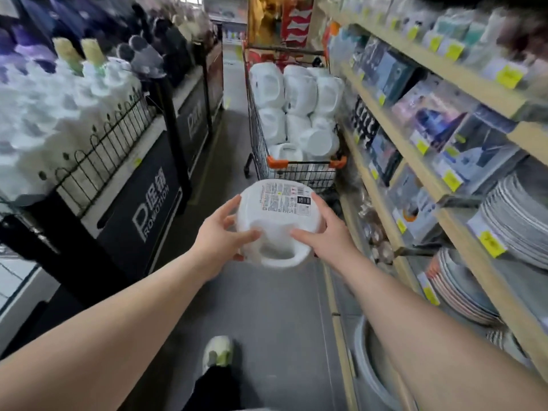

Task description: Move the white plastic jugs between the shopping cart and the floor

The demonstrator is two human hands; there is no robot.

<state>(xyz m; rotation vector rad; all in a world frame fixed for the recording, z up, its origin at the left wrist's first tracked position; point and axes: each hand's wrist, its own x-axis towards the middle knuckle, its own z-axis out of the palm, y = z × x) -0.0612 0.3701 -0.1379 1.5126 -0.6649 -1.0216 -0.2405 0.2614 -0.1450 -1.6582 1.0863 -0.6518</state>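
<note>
The left hand (219, 235) and right hand (323, 232) grasped one white plastic jug (278, 221) near the full shopping cart (305, 167). Judged mid-transfer; the next move called for steady two-handed placement.

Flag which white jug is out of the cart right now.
The labelled jug gripped between the left hand and right hand, short of the shopping cart; the other jugs all sit piled inside it.

Jug (278, 221) between hands, cart (296, 170) of jugs ahead, shelves (444, 161) right.
</note>
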